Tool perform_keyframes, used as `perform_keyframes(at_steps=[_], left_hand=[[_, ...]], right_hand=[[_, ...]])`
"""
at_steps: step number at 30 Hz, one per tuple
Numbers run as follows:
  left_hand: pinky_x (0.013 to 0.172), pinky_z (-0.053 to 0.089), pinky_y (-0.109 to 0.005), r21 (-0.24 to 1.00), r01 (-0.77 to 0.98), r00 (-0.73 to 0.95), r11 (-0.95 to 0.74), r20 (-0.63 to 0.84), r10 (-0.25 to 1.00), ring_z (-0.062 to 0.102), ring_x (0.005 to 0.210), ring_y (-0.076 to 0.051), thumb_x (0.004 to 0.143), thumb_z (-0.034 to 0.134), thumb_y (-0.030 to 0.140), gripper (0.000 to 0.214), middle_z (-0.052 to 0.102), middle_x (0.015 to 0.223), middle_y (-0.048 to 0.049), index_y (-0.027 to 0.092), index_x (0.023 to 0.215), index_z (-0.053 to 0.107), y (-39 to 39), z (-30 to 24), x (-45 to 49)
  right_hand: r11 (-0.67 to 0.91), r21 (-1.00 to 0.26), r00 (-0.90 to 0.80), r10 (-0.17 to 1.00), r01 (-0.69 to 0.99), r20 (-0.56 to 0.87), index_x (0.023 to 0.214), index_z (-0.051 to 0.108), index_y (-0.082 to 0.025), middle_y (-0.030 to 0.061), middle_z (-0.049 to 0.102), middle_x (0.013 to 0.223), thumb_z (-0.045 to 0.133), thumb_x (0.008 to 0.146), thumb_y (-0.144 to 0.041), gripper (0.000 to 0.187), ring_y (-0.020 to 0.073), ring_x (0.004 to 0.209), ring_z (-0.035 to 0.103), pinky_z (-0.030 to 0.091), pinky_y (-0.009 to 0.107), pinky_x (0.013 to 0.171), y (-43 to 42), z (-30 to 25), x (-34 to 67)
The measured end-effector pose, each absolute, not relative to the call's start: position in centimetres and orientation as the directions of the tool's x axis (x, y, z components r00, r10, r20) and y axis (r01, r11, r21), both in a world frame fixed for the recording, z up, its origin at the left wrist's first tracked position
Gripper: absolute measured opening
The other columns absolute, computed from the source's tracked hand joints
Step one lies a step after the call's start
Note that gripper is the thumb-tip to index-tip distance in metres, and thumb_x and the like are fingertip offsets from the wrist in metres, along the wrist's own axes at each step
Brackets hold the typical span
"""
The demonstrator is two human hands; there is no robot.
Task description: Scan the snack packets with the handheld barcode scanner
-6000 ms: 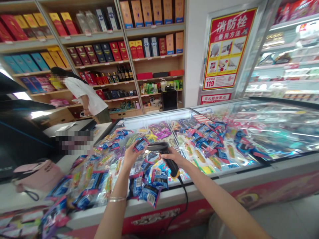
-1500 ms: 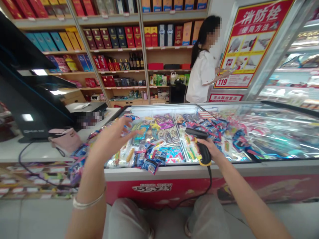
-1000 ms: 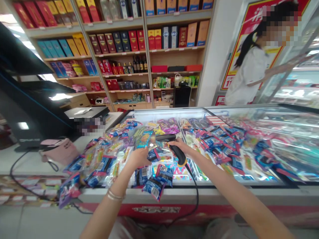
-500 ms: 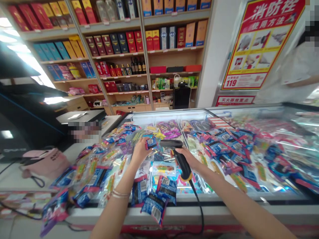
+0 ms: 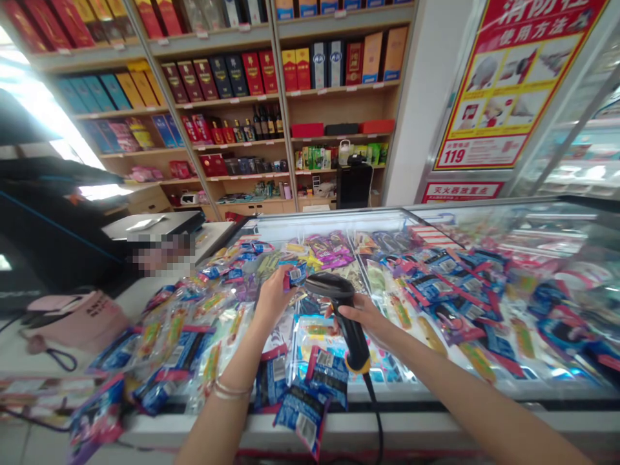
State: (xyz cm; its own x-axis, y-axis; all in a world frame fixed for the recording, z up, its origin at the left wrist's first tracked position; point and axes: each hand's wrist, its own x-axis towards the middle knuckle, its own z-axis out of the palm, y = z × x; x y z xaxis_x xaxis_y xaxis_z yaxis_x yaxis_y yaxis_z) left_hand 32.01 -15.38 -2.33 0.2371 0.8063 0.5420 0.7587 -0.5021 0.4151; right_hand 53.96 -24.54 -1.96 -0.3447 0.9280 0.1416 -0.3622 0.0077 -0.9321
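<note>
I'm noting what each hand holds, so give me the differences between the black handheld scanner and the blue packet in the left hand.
Shape: the black gun-shaped scanner has a yellow-tipped handle; the blue plastic packet is a small pouch. Cord: a black cord hangs from the scanner; none shows on the packet. Hand: the right hand grips the scanner; the left hand holds the packet. Both are hand-held.

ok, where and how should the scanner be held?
Probably by its black handle, from the right, as the right grip has it: the handle is slimmer than the head and slants down from it. Keep clear of the yellow bottom end, where the cable leaves.
</note>
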Motion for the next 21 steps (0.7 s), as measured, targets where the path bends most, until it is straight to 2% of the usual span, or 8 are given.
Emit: perform_keyframes(at_steps=[10,21], left_hand=[[0.078,0.051,-0.032,0.422,0.763,0.229,-0.490,0.533,0.815,0.066,0.087,-0.021,0.071,0.062,0.016,0.042,0.069,0.097,-0.0045,0.020,0.111,0.054,-15.51,-2.22,32.03],[0.081,0.050,-0.031,0.439,0.778,0.199,-0.448,0.505,0.840,0.066,0.089,-0.021,0.070,0.062,0.020,0.041,0.069,0.095,-0.0025,0.022,0.110,0.056,-15.22,-2.15,31.88]], right_hand=[[-0.007,-0.933,-0.345,0.930,-0.360,0.126,0.096,0.070,-0.011,0.0074,0.069,0.078,0.078,0.066,-0.045,0.046,0.0127,0.055,0.062,0.051,0.028,0.058,-24.69,-1.97,53.80],[-0.003,-0.934,-0.378,0.915,-0.357,0.142,0.096,0.070,-0.011,0.0090,0.070,0.082,0.078,0.065,-0.043,0.045,0.0139,0.057,0.062,0.053,0.031,0.061,-24.27,-2.73,54.00]])
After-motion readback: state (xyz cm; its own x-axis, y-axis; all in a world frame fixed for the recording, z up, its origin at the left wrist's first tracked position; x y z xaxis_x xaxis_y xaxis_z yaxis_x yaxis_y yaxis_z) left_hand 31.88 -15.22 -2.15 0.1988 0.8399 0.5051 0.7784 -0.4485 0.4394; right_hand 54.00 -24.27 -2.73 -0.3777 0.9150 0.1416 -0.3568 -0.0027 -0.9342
